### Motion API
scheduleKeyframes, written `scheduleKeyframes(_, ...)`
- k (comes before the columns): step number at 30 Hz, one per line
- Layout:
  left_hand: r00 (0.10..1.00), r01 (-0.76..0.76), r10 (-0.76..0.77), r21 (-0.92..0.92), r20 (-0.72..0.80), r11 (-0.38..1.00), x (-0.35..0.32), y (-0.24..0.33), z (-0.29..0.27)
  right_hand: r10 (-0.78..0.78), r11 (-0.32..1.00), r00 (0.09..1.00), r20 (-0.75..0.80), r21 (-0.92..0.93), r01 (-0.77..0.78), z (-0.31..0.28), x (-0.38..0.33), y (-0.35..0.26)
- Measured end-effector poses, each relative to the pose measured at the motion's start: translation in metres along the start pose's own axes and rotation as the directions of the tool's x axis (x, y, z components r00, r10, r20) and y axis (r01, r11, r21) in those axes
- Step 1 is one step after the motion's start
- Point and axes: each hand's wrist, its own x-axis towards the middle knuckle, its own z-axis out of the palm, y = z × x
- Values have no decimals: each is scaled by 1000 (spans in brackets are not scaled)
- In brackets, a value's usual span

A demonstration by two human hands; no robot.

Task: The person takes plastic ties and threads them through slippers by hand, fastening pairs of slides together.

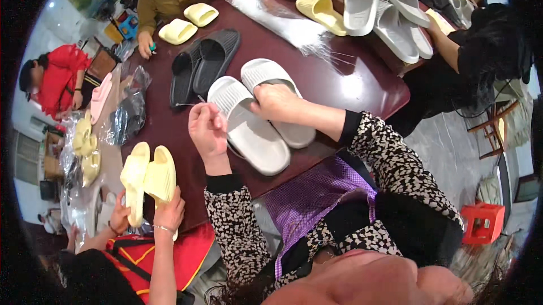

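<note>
Close to the table's (pixel 169 130) near edge lie the pale slippers (pixel 257 138), probably light and soft; the straps (pixel 229 94) seem good to hold. The right hand (pixel 278 102) is on one strap, fingertips hidden; the left hand (pixel 207 131) curls beside the other. Whether either grips, I cannot tell. Dark slippers (pixel 218 59) lie beyond, toward the far edge.

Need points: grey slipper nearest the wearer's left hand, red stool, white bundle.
Grey slipper (pixel 255 133): head view, on the bare footbed behind the strap.
Red stool (pixel 482 209): head view, on the upper part of its side.
White bundle (pixel 278 20): head view, midway along its length.
</note>
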Motion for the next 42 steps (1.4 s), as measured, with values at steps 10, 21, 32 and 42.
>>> scheduleKeyframes(10, 998, -23, 33, -176, 51, 984, 14, -6, -50, 17, 956, 983, -182, -284, -69, -67, -12, 26)
scheduleKeyframes(21, 994, 73, -74, 15, 78, 997, -4, -48, -114, -14, 750, 902, -431, -601, -275, -235, 52, 204)
scheduleKeyframes(32, 990, 130, -130, 8, 49, 991, 1, -35, -113, 48, 658, 816, -576, -597, -460, -232, 28, 267)
scheduleKeyframes(42, 970, 223, -219, -27, 106, 975, 11, -39, -96, -211, 966, 918, -336, -215, 144, -129, 46, 122)
